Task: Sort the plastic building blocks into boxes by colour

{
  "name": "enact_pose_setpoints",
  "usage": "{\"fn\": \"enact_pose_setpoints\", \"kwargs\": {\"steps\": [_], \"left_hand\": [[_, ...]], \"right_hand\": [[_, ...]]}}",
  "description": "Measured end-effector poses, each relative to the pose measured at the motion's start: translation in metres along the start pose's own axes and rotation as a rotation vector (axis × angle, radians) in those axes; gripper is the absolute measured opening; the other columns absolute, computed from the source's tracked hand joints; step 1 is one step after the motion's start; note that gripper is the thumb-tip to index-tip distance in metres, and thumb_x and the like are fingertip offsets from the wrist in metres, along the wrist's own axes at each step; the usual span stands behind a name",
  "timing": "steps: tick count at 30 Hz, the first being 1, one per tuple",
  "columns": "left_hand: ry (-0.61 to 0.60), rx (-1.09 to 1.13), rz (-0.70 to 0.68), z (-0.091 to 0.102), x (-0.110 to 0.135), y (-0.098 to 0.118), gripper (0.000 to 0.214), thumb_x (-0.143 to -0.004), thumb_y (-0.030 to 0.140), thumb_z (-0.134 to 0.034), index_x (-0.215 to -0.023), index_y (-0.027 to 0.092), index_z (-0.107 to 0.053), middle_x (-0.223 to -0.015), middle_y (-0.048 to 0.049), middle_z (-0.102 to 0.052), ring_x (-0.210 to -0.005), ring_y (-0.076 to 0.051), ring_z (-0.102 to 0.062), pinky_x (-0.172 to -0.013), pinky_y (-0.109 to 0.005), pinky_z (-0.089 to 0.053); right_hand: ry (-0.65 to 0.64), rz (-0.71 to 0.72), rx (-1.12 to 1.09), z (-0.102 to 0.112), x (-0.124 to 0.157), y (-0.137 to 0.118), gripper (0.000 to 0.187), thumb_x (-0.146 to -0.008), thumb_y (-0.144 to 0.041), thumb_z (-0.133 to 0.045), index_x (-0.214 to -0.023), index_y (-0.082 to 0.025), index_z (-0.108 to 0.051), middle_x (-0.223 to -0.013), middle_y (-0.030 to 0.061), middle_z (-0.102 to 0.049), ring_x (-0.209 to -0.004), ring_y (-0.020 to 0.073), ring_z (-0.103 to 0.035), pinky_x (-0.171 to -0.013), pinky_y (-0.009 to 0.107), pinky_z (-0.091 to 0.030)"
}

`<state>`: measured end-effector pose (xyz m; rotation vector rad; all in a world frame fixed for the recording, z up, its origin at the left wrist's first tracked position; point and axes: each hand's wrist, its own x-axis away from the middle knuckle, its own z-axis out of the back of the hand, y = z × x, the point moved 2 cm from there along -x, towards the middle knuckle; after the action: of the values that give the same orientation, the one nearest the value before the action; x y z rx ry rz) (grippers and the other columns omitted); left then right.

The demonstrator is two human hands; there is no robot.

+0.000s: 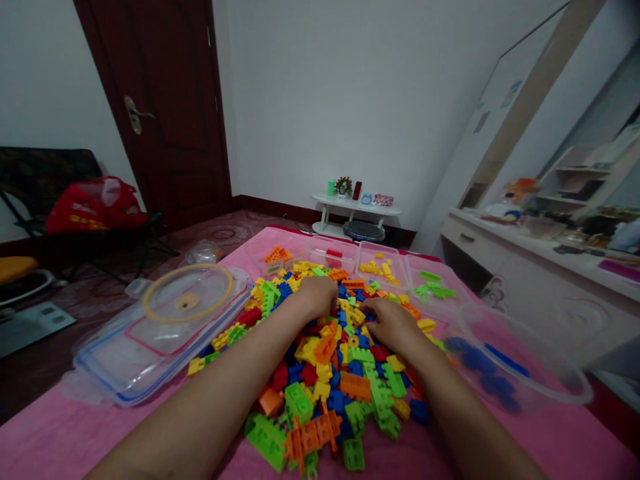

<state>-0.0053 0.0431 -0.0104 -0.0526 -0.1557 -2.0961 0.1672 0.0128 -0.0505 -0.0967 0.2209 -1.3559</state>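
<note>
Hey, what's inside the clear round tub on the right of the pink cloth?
The clear tub holds blue blocks, blurry through its side; any lying underneath those are covered, so I can't count them.

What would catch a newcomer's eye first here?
A multicoloured heap of toy bricks fills the middle of the pink cloth, with the left hand and right hand at its far part. Clear containers stand along its far and right sides; clear lids lie to its left.
</note>
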Motion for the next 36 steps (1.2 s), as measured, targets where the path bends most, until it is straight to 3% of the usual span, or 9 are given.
{"fn": "enact_pose_setpoints", "kwargs": {"steps": [7,13,19,25,27,32,36], "left_hand": [[0.027,-0.024,0.016,-0.004,-0.001,0.004,0.024,-0.055,0.014,-0.067,-0.078,0.021,-0.072,-0.083,-0.01,-0.07,-0.083,-0.028,-0.065,-0.071,-0.034,-0.051],[0.16,0.033,0.044,-0.009,-0.01,-0.007,0.025,-0.065,0.013,-0.058,-0.083,0.022,-0.072,-0.091,-0.0101,-0.07,-0.087,-0.027,-0.064,-0.074,-0.034,-0.05],[0.261,0.096,0.103,-0.01,-0.018,-0.019,0.027,-0.071,0.017,-0.054,-0.091,0.027,-0.071,-0.093,-0.0038,-0.07,-0.088,-0.02,-0.063,-0.076,-0.027,-0.047],[0.364,0.214,-0.001,-0.015,-0.018,-0.011,0.03,-0.074,0.027,-0.055,-0.1,0.029,-0.069,-0.1,-0.0037,-0.069,-0.092,-0.02,-0.061,-0.078,-0.028,-0.046],[0.391,0.251,0.044,-0.014,-0.018,-0.012,0.028,-0.076,0.025,-0.053,-0.098,0.028,-0.07,-0.098,-0.0032,-0.07,-0.091,-0.019,-0.062,-0.079,-0.027,-0.045],[0.589,0.434,0.167,-0.003,-0.019,-0.031,0.024,-0.079,0.027,-0.051,-0.093,0.024,-0.071,-0.092,-0.0028,-0.071,-0.087,-0.018,-0.062,-0.076,-0.026,-0.045],[0.622,0.59,0.207,-0.002,-0.025,-0.044,0.023,-0.077,0.026,-0.053,-0.092,0.021,-0.071,-0.086,-0.0033,-0.071,-0.083,-0.017,-0.063,-0.072,-0.026,-0.046]], "right_hand": [[0.049,-0.052,-0.092,-0.002,-0.003,0.002,0.02,-0.071,-0.019,-0.058,-0.089,-0.02,-0.066,-0.088,0.0031,-0.068,-0.084,0.0172,-0.061,-0.07,0.024,-0.041],[0.131,-0.074,-0.073,0.011,-0.003,0.01,0.018,-0.074,-0.018,-0.053,-0.083,-0.02,-0.068,-0.086,0.0041,-0.069,-0.083,0.0173,-0.061,-0.073,0.025,-0.042],[0.152,-0.219,0.096,0.026,0.001,0.019,0.026,-0.074,-0.015,-0.051,-0.092,-0.024,-0.068,-0.097,0.0062,-0.068,-0.093,0.0222,-0.06,-0.076,0.029,-0.041],[0.227,0.013,-0.008,0.008,-0.011,0.004,0.034,-0.073,-0.013,-0.051,-0.105,-0.018,-0.061,-0.11,0.0066,-0.061,-0.106,0.0197,-0.051,-0.092,0.028,-0.037],[0.21,0.067,-0.024,0.003,-0.023,0.001,0.041,-0.071,-0.009,-0.051,-0.111,-0.016,-0.058,-0.115,0.0082,-0.058,-0.111,0.0195,-0.048,-0.095,0.029,-0.035],[0.134,0.183,0.093,0.009,-0.059,-0.013,0.047,-0.075,-0.002,-0.041,-0.119,-0.014,-0.053,-0.121,0.0109,-0.056,-0.115,0.0192,-0.046,-0.096,0.029,-0.034],[0.034,0.267,0.173,0.011,-0.08,-0.028,0.046,-0.079,-0.007,-0.044,-0.123,-0.02,-0.05,-0.122,0.009,-0.056,-0.114,0.0205,-0.048,-0.092,0.029,-0.037]]}}
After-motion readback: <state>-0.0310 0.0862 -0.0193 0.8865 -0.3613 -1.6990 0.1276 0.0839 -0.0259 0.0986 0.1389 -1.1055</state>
